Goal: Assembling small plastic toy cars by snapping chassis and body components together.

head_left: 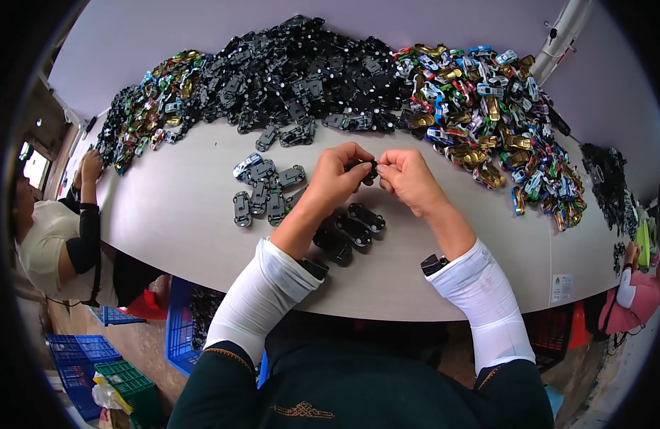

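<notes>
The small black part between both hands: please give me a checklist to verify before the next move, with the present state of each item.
1. Small black part pinched by both the left hand and the right hand: ok.
2. Part held above the table, not lying on it: ok.
3. Part's exact kind and how it is turned: cannot tell, fingers cover most of it.
4. Black chassis pieces lying close below the hands: ok.
5. Grey car bodies grouped at the left hand's side, apart from the big piles: ok.
6. Colourful car pile away from the hands: ok.
</notes>
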Tool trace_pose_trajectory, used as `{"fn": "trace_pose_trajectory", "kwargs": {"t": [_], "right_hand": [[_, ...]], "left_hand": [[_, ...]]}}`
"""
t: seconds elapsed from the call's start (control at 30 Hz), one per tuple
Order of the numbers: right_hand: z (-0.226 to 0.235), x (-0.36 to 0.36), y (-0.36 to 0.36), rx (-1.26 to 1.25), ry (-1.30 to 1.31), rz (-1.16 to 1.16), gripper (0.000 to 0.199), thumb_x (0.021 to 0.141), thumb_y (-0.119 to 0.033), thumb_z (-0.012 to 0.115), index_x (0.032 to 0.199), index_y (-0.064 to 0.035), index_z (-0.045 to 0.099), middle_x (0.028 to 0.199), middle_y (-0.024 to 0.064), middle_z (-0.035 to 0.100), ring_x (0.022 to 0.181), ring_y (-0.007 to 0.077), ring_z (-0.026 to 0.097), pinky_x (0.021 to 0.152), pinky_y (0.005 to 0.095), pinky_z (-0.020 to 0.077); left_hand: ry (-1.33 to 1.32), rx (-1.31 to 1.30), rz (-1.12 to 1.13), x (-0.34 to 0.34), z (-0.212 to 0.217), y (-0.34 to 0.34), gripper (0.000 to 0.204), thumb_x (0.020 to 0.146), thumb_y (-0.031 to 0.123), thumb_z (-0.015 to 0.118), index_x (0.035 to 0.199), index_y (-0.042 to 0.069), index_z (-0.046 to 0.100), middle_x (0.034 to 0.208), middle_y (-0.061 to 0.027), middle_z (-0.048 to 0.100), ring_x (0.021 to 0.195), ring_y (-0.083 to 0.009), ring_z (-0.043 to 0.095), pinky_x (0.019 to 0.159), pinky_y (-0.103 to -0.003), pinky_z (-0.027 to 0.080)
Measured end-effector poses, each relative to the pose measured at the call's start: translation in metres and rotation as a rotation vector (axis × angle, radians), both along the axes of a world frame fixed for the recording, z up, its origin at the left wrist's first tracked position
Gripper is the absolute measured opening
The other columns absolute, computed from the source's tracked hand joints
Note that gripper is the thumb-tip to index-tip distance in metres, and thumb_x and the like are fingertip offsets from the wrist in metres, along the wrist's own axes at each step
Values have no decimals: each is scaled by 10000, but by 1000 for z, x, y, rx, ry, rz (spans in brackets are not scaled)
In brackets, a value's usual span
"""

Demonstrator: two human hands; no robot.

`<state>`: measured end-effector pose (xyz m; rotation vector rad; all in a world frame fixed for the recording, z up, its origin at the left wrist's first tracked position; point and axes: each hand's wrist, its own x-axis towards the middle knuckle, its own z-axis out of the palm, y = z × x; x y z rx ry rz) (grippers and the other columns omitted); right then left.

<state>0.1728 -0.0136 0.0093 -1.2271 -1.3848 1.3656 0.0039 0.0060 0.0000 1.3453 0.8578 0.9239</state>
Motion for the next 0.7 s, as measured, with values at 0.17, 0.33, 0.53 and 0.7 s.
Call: {"fn": "trace_pose_trajectory", "kwargs": {"t": [0.17, 0.33, 0.53, 0.7], "right_hand": [[11, 6, 2, -106, 29, -21, 139, 902, -75, 537, 783, -22, 586, 567, -15, 513, 466, 36, 409, 398, 198, 280], [12, 8, 1, -239, 231, -107, 105, 873, -43, 580, 772, -19, 598, 582, -16, 534, 473, 23, 424, 407, 191, 285], [-4, -1, 3, -24, 111, -96, 105, 855, -112, 651, 811, -35, 595, 585, -39, 517, 419, 0, 359, 359, 172, 219], [-8, -10, -2, 39, 132, -128, 98, 832, -98, 678, 874, -21, 635, 597, -33, 549, 443, -3, 385, 387, 173, 250]], "left_hand": [[-62, -213, -75, -6, 5, 3, 157, 894, 81, 546, 1042, 33, 571, 782, -43, 631, 549, -42, 459, 448, -173, 303], [-184, -374, -139, -7, 9, 4, 166, 905, 85, 543, 1060, 30, 558, 843, -67, 629, 598, -74, 494, 484, -201, 351], [-341, -179, 130, -4, -11, 13, 224, 855, 66, 646, 1058, 12, 567, 888, -56, 630, 696, -103, 563, 590, -242, 443], [-418, -89, 139, -3, -20, 16, 222, 876, 61, 627, 1083, -6, 581, 949, -68, 643, 840, -137, 615, 792, -287, 504]]}}
